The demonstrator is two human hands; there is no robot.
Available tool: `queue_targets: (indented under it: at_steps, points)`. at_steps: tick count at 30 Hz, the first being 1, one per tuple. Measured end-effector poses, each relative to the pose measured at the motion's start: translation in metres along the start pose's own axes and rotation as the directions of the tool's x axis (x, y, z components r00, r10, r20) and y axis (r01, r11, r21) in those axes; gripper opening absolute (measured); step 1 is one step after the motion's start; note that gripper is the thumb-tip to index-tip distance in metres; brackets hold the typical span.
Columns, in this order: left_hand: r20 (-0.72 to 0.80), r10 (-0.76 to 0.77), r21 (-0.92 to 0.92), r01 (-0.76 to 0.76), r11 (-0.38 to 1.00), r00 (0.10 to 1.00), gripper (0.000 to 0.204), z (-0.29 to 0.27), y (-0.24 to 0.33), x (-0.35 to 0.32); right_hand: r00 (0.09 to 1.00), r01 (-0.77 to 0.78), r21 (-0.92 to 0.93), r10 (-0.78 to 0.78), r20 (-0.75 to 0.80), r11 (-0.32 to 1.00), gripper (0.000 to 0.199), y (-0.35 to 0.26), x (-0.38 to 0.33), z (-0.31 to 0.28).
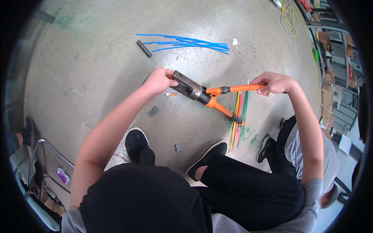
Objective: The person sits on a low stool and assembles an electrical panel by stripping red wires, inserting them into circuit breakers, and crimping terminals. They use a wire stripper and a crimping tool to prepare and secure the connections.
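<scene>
My left hand [158, 81] is closed on the grey metal head of a hydraulic crimping tool [202, 98], thumb and fingers at its far-left end. The head has an open slot along its side. My right hand [273, 82] grips the tool's movable orange handle, which is swung out to the right. Its other orange handle slants down to the right over a bundle of yellow, red and green wires [237, 132]. Below my left hand, a small dark grey metal block [153, 111] lies on the floor, and a second block [177, 147] rests nearer my feet.
Several blue wires [186, 41] lie beyond the tool, beside a dark cylindrical rod [144, 49]. A small orange and white piece [170, 94] sits near my left hand. Another person [311, 151] crouches at the right. A metal-framed chair [42, 141] stands at left; yellow cord [289, 19] lies far right.
</scene>
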State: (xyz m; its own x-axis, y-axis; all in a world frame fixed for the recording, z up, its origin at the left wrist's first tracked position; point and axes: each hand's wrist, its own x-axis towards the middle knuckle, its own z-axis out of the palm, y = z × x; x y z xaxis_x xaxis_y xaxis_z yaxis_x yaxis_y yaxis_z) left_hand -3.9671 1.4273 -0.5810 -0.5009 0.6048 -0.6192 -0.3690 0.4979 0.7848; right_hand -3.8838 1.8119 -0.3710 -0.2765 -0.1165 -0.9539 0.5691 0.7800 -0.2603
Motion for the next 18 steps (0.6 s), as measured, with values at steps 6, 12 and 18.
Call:
queue_targets:
  at_steps: [6,12,18]
  points:
    - [-0.049,0.079,0.077,-0.075,0.994,0.996,0.021,0.007,-0.014,0.000,1.000,0.004,-0.018,-0.004,0.006,1.000,0.032,-0.002,0.001,-0.003]
    - [-0.232,0.170,0.062,-0.159,0.985,0.958,0.018,0.032,-0.028,-0.015,1.000,0.008,-0.039,-0.008,0.009,0.999,0.032,-0.004,0.002,-0.006]
    - [-0.123,0.093,-0.311,-0.127,0.942,0.988,0.020,0.029,-0.043,-0.012,1.000,0.018,-0.060,-0.017,0.019,0.998,0.032,-0.004,0.003,-0.009]
